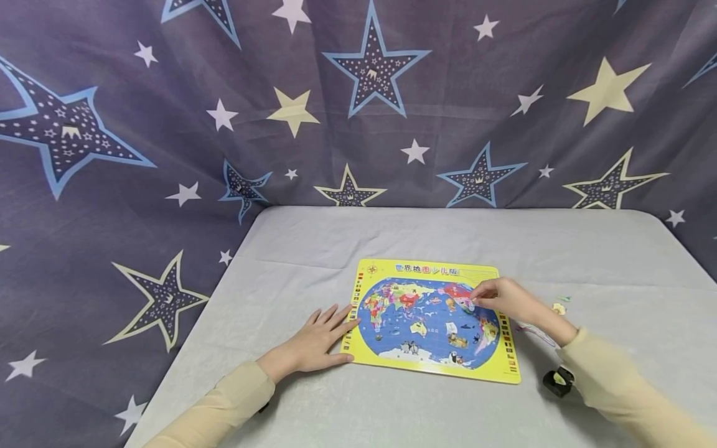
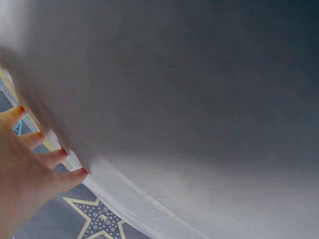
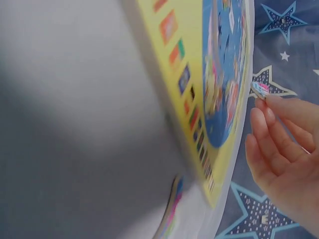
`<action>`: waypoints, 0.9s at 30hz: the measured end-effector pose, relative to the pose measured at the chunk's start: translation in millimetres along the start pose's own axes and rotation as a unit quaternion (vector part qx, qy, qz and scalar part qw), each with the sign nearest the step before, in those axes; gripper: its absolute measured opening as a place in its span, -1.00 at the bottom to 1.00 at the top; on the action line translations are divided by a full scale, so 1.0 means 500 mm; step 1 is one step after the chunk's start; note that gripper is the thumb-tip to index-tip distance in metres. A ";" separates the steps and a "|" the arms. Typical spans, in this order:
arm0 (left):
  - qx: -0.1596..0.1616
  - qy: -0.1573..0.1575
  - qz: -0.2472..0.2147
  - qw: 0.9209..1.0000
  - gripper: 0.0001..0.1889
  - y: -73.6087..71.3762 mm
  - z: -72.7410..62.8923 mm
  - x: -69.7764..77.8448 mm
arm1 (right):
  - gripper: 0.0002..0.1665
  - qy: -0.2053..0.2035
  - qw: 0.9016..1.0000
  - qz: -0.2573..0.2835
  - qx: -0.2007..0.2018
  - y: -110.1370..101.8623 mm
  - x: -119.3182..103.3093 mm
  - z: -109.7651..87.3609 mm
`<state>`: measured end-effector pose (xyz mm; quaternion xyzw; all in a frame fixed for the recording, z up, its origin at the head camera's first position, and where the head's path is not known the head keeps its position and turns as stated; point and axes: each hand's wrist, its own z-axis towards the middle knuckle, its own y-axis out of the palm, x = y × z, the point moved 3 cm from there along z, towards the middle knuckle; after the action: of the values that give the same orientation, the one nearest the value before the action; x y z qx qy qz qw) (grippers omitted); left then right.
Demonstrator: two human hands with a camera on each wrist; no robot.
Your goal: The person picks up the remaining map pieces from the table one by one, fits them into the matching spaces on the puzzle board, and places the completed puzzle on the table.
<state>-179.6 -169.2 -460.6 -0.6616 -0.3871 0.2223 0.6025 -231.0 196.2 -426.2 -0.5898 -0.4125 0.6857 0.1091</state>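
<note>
A yellow-bordered world map puzzle board [image 1: 431, 372] lies flat on the grey table, with a blue oval map and small flags along its sides. My left hand [image 1: 319, 341] is spread on the table, fingertips at the board's left edge. Over the map's upper right, my right hand [image 1: 504, 298] pinches a small puzzle piece [image 3: 260, 89] between thumb and fingertips. The piece is thin, with blue and pink print. In the right wrist view this hand [image 3: 284, 144] shows its palm side, the other fingers bent loosely.
Loose puzzle pieces [image 1: 559, 308] lie on the table right of the board, partly behind the right forearm. One loose piece [image 3: 169, 209] shows edge-on in the right wrist view. A black wrist device [image 1: 559, 381] sits under the right sleeve. A star-patterned curtain [image 1: 392, 155] hangs behind the table.
</note>
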 end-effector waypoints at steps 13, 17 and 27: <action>-0.002 -0.002 0.001 1.000 -0.24 0.001 0.000 -0.001 | -0.86 -0.047 0.998 0.039 -0.017 0.059 -0.053 0.047; -0.003 0.001 0.000 1.000 -0.24 0.001 0.000 0.001 | -0.86 -0.055 0.997 0.041 -0.023 0.077 -0.066 0.059; -0.003 -0.002 0.001 1.000 -0.24 0.000 0.000 0.000 | -0.85 -0.078 0.995 0.038 -0.044 0.107 -0.094 0.082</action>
<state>-179.6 -169.2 -460.7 -0.6633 -0.3878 0.2230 0.5999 -236.5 114.4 -430.9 -0.5541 -0.4269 0.7142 0.0244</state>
